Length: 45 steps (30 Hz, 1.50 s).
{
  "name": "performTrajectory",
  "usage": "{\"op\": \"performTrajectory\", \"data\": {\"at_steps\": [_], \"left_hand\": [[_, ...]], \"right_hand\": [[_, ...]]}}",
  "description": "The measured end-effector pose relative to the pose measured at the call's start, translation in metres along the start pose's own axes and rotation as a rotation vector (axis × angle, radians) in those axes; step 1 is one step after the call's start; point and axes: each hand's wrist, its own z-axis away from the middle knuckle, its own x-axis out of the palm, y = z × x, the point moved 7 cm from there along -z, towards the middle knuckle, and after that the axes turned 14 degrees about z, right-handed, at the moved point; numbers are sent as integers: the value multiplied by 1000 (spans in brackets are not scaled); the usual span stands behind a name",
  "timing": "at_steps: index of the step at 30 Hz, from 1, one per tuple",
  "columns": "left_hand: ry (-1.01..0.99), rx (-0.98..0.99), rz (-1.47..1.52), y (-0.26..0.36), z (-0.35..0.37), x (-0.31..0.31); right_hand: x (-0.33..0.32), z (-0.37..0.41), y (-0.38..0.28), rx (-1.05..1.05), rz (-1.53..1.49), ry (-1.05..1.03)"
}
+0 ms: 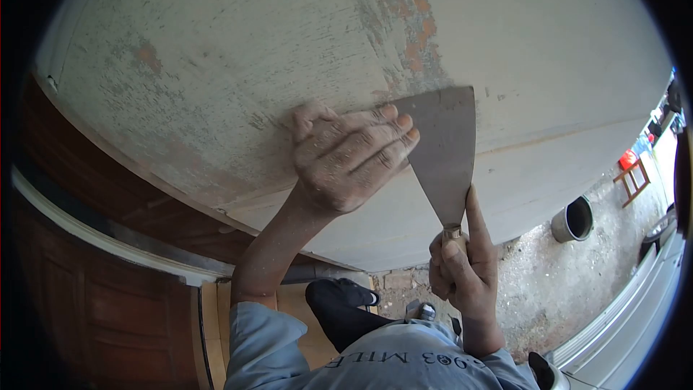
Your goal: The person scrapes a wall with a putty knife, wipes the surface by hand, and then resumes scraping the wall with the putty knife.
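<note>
A wide metal scraper (446,144) lies with its blade edge against the pale, patchy wall (577,50). Its short handle is in my right hand (465,274), fingers wrapped round it and the index finger stretched up along the blade. My left hand (354,152) is flat, its fingers extended, with the fingertips on the left part of the blade. Orange-brown patches and rough grey marks show on the wall above and to the left of the blade.
Brown wooden panelled doors (108,303) stand at lower left. On the rough ground at right are a dark bucket (572,219) and a small wooden frame (632,183). A pale vehicle (635,318) is at lower right. My feet are below.
</note>
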Motion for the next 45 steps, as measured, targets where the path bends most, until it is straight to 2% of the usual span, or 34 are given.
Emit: {"op": "performTrajectory", "data": {"at_steps": [5,8,11,26,29,32,35,41,44,45], "left_hand": [[77,-19,-42,-1,-8,-3],[15,-43,16,4,0,3],[72,-4,-7,-2,-7,-3],[40,15,-37,-2,-4,-6],[120,-12,-30,-5,-5,-8],[45,-44,0,0,-5,-3],[97,20,-10,-5,-7,-8],[55,1,1,1,0,-4],[167,-11,-55,-2,-5,-7],[133,-20,-37,-1,-4,-5]], "right_hand": [[3,-1,-4,-35,-30,-1],[1,1,0,-31,-13,21],[2,-3,-2,-51,-5,8],[4,-1,-8,-30,91,23],[9,-6,-16,-48,84,21],[6,1,-13,-26,58,31],[8,-1,-10,-58,28,14],[5,2,-6,-23,32,30],[10,-1,-10,-40,0,26],[9,1,-7,-41,14,27]]}}
